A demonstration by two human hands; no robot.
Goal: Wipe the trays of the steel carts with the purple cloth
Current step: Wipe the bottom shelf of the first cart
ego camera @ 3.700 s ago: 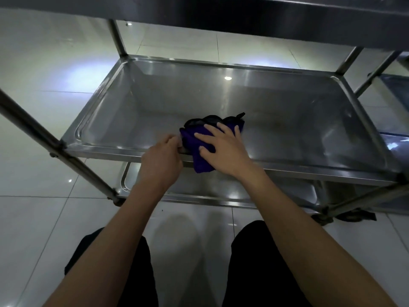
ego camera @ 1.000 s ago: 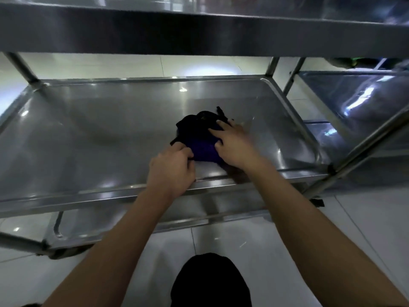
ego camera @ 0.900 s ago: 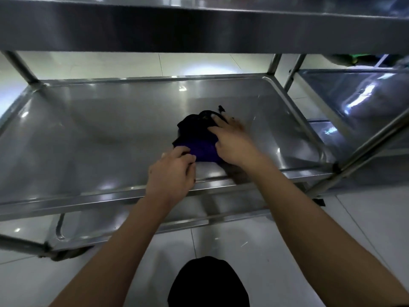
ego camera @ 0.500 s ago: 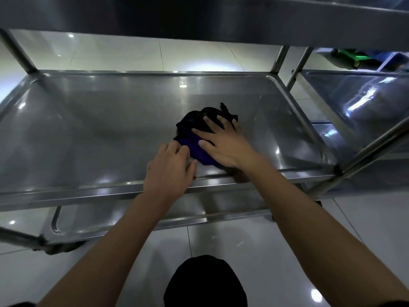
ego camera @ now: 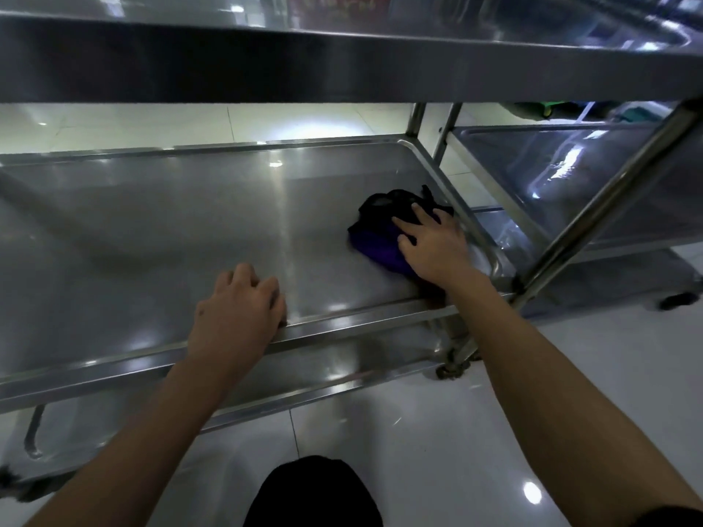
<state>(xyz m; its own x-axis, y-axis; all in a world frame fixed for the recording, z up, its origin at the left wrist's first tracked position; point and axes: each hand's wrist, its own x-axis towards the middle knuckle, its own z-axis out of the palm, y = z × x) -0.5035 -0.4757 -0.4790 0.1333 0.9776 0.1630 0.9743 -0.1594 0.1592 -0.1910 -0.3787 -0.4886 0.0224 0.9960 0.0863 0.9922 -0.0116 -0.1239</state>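
Pale floor tiles (ego camera: 380,431) gleam beneath a steel cart's middle tray (ego camera: 171,230).
Right hand (ego camera: 437,247) lies flat, fingers straight, pressing the purple cloth (ego camera: 374,237) down near the tray's right end; left hand (ego camera: 237,311) rests on the near rim, fingers loosely bent and holding nothing. A second cart (ego camera: 593,192) stands just right.

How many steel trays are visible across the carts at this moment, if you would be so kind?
4, possibly more hidden: the top tray overhead, the middle tray under both hands, the bottom tray below it, and the neighbouring cart's tray at right.
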